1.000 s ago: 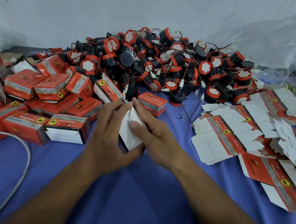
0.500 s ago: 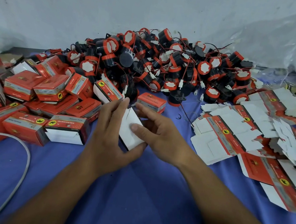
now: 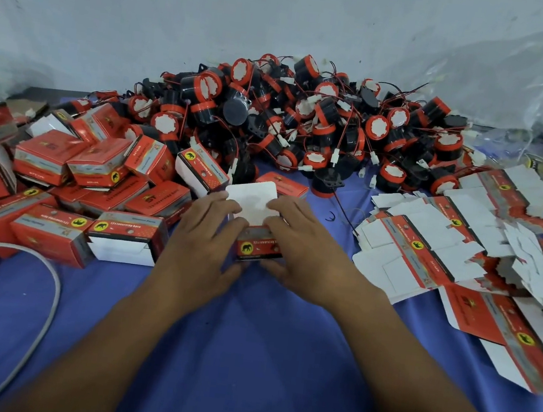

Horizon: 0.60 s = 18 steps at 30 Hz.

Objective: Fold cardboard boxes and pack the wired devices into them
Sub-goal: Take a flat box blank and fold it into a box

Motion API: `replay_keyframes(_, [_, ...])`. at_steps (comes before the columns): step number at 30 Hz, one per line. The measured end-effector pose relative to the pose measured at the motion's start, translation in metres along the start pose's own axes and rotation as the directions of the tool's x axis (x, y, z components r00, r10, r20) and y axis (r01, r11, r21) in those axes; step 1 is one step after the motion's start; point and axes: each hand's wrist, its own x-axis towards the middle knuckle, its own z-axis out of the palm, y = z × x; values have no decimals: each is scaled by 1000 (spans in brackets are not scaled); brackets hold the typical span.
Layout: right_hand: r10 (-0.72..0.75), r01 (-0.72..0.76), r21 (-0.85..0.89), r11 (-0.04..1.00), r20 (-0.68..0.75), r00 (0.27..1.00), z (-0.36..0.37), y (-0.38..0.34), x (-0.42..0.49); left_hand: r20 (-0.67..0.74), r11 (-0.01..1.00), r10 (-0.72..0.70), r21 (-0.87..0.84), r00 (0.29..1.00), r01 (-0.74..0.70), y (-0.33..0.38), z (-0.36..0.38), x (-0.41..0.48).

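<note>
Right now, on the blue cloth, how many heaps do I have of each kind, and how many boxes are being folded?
Heap of wired devices: 1
Heap of folded boxes: 1
Heap of flat box blanks: 1
Half-folded box: 1
Total: 4

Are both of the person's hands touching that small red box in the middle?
Touching. The head view shows the left hand and right hand gripping the red box from either side.
</note>
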Motion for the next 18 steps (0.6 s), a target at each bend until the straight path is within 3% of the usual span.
replay_keyframes(3, [146, -145, -94, 985, 6, 989, 1, -1, 1, -21, 996, -79, 31, 997, 80, 2, 0, 2])
replay_keyframes(5, [237, -236, -86, 968, 2, 972, 1, -3, 1, 33, 984, -171, -40, 985, 173, 4, 1, 2])
replay_keyframes(7, [298, -297, -56, 953, 13, 955, 2, -2, 1, 91, 956, -221, -177, 971, 234, 7, 3, -1])
replay_keyframes(10, [291, -287, -106, 952, 25, 956, 3, -1, -1, 183, 825, -306, -438, 934, 356, 7, 4, -5])
replay_keyframes(11, [294, -292, -68, 954, 30, 955, 5, 0, -2, 196, 795, -331, -469, 923, 385, 6, 4, -6])
replay_keyframes(13, [321, -329, 220, 918, 73, 944, 6, 4, -5, 212, 779, -370, -460, 904, 427, 2, 5, -7])
replay_keyframes(15, [342, -316, 402, 860, 7, 940, 11, 20, -9, 212, 791, -389, -421, 896, 443, 1, 8, -8])
replay_keyframes(18, [425, -406, 147, 902, -137, 895, 19, 43, -10, 282, 847, -336, -326, 899, 419, 5, 14, -8])
